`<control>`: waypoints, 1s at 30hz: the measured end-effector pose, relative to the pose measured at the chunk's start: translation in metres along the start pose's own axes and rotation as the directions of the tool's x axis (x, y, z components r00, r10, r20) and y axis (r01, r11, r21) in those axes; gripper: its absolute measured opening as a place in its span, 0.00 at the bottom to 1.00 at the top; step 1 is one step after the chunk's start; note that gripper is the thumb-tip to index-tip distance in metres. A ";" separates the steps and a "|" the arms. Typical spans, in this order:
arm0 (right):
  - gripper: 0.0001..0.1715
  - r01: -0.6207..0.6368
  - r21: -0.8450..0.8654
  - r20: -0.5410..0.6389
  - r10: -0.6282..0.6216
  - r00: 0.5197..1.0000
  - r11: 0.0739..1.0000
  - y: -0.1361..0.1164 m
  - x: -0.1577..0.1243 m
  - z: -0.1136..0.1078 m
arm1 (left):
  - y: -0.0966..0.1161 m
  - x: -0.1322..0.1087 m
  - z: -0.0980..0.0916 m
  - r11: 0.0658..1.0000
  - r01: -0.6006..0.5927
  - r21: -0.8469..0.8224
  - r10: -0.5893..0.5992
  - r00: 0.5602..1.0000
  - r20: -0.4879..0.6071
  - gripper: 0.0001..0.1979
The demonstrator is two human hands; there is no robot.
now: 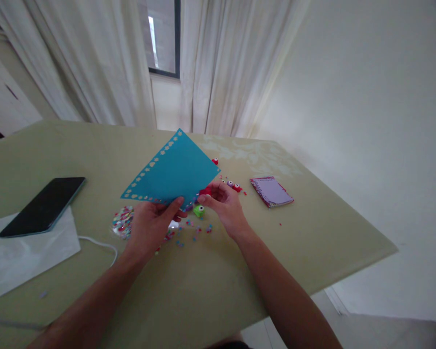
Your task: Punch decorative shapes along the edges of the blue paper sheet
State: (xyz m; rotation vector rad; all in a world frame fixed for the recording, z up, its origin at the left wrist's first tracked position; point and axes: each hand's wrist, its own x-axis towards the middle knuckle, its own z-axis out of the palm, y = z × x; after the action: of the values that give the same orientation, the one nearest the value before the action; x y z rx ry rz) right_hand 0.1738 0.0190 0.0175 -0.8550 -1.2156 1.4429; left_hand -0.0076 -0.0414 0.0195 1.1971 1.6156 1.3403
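My left hand (154, 220) pinches the lower edge of a blue sheet of paper (178, 169), which is tilted up above the table. Small shaped holes run along its upper left edge, and more show along its lower edge. At the sheet's lower right edge, my right hand (225, 206) is closed on a red paper punch (205, 192), partly hidden by the fingers. Just below the sheet stands a green paper punch (199, 211). Punched-out paper bits (198, 229) lie scattered between my hands, and a round heap of colourful bits (122, 223) is partly covered by my left hand.
Beyond the sheet are a red punch (215, 161) and several more punches (236, 187). A stack of purple paper (272, 191) lies right. On the left, a black phone (45, 206) rests partly on a white sheet (58, 247), near a white cable (101, 243).
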 end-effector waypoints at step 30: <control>0.32 -0.135 0.019 0.023 0.135 0.991 0.991 0.004 -0.003 0.001 | 0.003 -0.003 0.006 1.000 0.007 -0.028 -0.005 0.998 0.067 0.18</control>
State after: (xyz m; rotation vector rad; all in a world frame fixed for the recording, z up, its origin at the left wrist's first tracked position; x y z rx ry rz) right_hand 0.1724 0.0162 0.0133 -0.9246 -1.1753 1.5740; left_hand -0.0009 -0.0419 0.0210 1.2065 1.5474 1.3012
